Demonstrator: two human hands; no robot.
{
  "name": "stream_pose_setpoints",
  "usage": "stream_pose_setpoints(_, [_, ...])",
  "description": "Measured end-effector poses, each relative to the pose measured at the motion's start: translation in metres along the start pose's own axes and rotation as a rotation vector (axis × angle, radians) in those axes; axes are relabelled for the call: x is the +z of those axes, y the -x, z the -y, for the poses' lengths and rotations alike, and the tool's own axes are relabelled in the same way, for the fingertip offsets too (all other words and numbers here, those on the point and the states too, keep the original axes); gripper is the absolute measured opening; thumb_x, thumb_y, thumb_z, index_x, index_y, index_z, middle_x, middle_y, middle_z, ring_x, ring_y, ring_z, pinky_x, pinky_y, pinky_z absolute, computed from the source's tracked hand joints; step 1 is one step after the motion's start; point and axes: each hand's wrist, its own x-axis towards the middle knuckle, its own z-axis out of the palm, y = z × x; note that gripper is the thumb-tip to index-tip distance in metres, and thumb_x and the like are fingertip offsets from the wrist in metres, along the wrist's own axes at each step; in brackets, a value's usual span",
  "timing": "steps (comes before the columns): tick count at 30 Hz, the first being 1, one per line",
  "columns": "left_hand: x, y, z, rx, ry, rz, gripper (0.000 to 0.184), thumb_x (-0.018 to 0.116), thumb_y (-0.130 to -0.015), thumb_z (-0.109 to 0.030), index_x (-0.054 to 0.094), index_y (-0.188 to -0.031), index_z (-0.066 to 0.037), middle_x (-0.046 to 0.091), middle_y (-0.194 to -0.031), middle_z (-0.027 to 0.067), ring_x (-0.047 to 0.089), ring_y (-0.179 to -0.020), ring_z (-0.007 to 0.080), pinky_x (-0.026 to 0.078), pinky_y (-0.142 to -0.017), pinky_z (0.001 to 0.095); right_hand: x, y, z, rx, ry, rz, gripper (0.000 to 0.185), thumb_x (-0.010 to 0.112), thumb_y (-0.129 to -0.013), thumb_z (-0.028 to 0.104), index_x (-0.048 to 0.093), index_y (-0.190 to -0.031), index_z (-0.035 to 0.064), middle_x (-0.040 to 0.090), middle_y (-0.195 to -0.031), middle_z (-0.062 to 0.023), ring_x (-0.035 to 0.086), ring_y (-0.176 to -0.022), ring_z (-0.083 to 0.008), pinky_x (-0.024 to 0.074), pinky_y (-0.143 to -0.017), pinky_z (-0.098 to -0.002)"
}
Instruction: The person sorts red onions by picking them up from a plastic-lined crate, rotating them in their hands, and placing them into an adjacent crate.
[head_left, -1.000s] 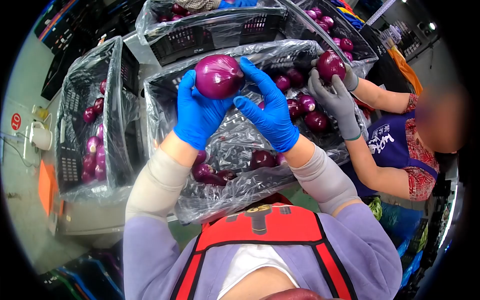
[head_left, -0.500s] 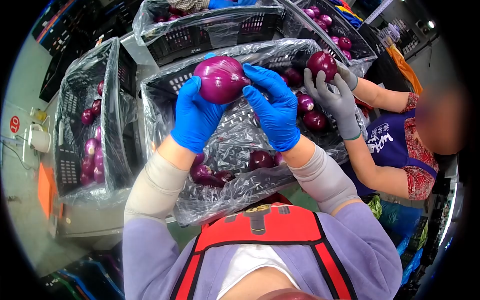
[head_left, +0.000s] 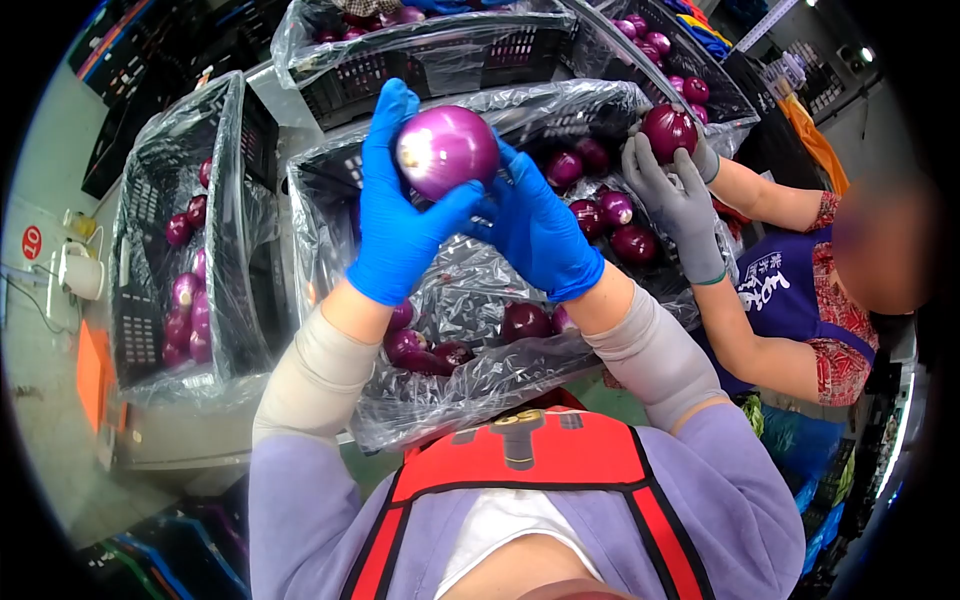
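A shiny red onion (head_left: 447,152) is held up above a black crate lined with clear plastic (head_left: 465,290). My left hand (head_left: 398,225), in a blue glove, grips it from the left and below, fingers up its far left side and thumb across its lower front. From the right, my blue-gloved right hand (head_left: 548,240) is closed against the same onion, its fingertips partly hidden behind it. The pale root end of the onion faces left and toward me. Loose onions (head_left: 525,322) lie in the crate's near end, and several more (head_left: 610,210) rest at its right side.
At the right, a co-worker's grey-gloved hand (head_left: 670,195) holds another red onion (head_left: 669,132) over the crate's edge. Lined crates with onions stand at the left (head_left: 225,230), the back (head_left: 430,70) and the back right (head_left: 690,60).
The onion has been turned, so its pale root end now shows at the left front. My left fingers have extended upward, and my right hand has shifted behind its right side.
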Motion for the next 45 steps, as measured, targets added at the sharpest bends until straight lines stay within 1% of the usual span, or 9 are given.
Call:
stream_pose_setpoints(4, [0.009, 0.000, -0.007, 0.098, -0.054, 0.205, 0.114, 0.086, -0.060, -0.016, 0.013, -0.147, -0.004, 0.013, -0.154, 0.0131, 0.030, -0.135, 0.0268, 0.028, -0.110, 0.0373, -0.011, -0.008, -0.004, 0.136, -0.445, -0.053, 0.060, 0.041, -0.093, 0.048, 0.040, -0.134, 0.0035, 0.049, -0.131, -0.0124, 0.051, -0.117, -0.0254, 0.0389, -0.102, -0.0401])
stream_pose_setpoints(11, [0.008, 0.003, -0.008, 0.049, -0.076, 0.183, 0.115, 0.085, -0.061, -0.016, 0.010, -0.148, -0.007, 0.010, -0.154, 0.0131, 0.035, -0.131, 0.0272, 0.031, -0.108, 0.0381, -0.018, -0.006, 0.003, 0.028, -0.384, -0.063, 0.054, 0.044, -0.090, 0.039, 0.042, -0.133, 0.0058, 0.050, -0.130, -0.0124, 0.050, -0.118, -0.0255, 0.0380, -0.103, -0.0396])
stream_pose_setpoints(14, [0.009, 0.009, -0.002, -0.211, 0.170, 0.184, 0.110, 0.082, -0.067, -0.014, 0.009, -0.148, -0.010, 0.014, -0.153, 0.0130, 0.038, -0.129, 0.0266, 0.037, -0.103, 0.0408, -0.017, -0.007, 0.006, -0.161, -0.242, -0.112, 0.059, 0.049, -0.088, 0.032, 0.034, -0.139, 0.0065, 0.046, -0.133, -0.0124, 0.046, -0.122, -0.0260, 0.0356, -0.105, -0.0405])
stream_pose_setpoints(17, [0.002, 0.008, 0.001, -0.548, 0.468, 0.228, 0.085, 0.069, -0.083, -0.032, 0.018, -0.147, -0.012, 0.029, -0.146, 0.0128, 0.045, -0.123, 0.0262, 0.045, -0.095, 0.0419, -0.021, -0.004, 0.007, -0.363, -0.069, -0.109, 0.071, 0.056, -0.084, 0.023, 0.023, -0.145, 0.0067, 0.040, -0.137, -0.0126, 0.042, -0.126, -0.0257, 0.0331, -0.107, -0.0402])
stream_pose_setpoints(20, [-0.006, 0.003, -0.017, -1.032, 1.007, 0.415, 0.070, 0.032, -0.091, -0.064, 0.039, -0.136, -0.012, 0.051, -0.129, 0.0115, 0.059, -0.105, 0.0241, 0.051, -0.085, 0.0402, -0.023, -0.003, 0.006, -0.555, 0.380, -0.139, 0.080, 0.062, -0.079, 0.018, 0.020, -0.146, 0.0076, 0.037, -0.139, -0.0128, 0.042, -0.125, -0.0254, 0.0310, -0.108, -0.0388])
stream_pose_setpoints(25, [0.003, 0.004, -0.022, -0.948, 1.043, 0.217, 0.065, 0.042, -0.092, -0.055, 0.039, -0.136, -0.008, 0.053, -0.128, 0.0115, 0.057, -0.111, 0.0225, 0.049, -0.091, 0.0407, -0.025, -0.004, 0.005, -0.736, 1.092, 0.011, 0.094, 0.075, -0.072, 0.019, 0.018, -0.146, 0.0067, 0.022, -0.150, -0.0163, 0.033, -0.132, -0.0266, 0.0324, -0.106, -0.0380])
stream_pose_setpoints(32, [-0.003, 0.003, 0.000, -0.449, 0.597, 0.082, 0.086, 0.076, -0.074, -0.014, 0.027, -0.143, -0.006, 0.025, -0.150, 0.0087, 0.031, -0.135, 0.0226, 0.031, -0.109, 0.0367, -0.021, -0.003, 0.007, -0.334, 0.303, -0.117, 0.086, 0.063, -0.087, 0.034, 0.008, -0.148, 0.0094, 0.042, -0.135, -0.0110, 0.049, -0.116, -0.0208, 0.0414, -0.097, -0.0360])
stream_pose_setpoints(38, [0.003, 0.002, -0.014, -0.260, 0.437, 0.057, 0.101, 0.081, -0.067, -0.008, 0.018, -0.146, -0.007, 0.020, -0.151, 0.0078, 0.034, -0.132, 0.0225, 0.035, -0.107, 0.0364, -0.016, 0.001, 0.008, -0.044, 0.118, -0.139, 0.072, 0.055, -0.087, 0.052, 0.030, -0.143, 0.0139, 0.052, -0.126, -0.0101, 0.057, -0.105, -0.0202, 0.0482, -0.087, -0.0358])
stream_pose_setpoints(45, [0.002, 0.004, -0.004, -0.166, 0.278, 0.099, 0.105, 0.082, -0.066, -0.011, 0.015, -0.147, -0.007, 0.019, -0.152, 0.0084, 0.034, -0.132, 0.0224, 0.035, -0.107, 0.0363, -0.015, -0.001, 0.005, 0.115, -0.050, -0.081, 0.059, 0.055, -0.088, 0.048, 0.043, -0.134, 0.0141, 0.055, -0.122, -0.0088, 0.059, -0.103, -0.0194, 0.0497, -0.086, -0.0348])
